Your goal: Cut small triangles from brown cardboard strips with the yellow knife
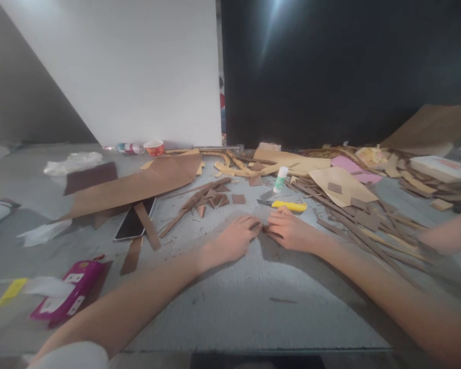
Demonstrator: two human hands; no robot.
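My left hand and my right hand meet on the grey floor, fingertips pinched together on a small brown cardboard piece between them. Just beyond my right hand lies a yellow utility knife with its blade pointing left. A white glue stick with a green cap stands behind the knife. Several small brown cardboard triangles and squares lie beyond my left hand.
A large brown cardboard sheet and a phone lie at left. A magenta packet sits at near left. Cardboard strips and scraps pile up at right, where another person's arm reaches in. Tape rolls and a cup stand by the wall.
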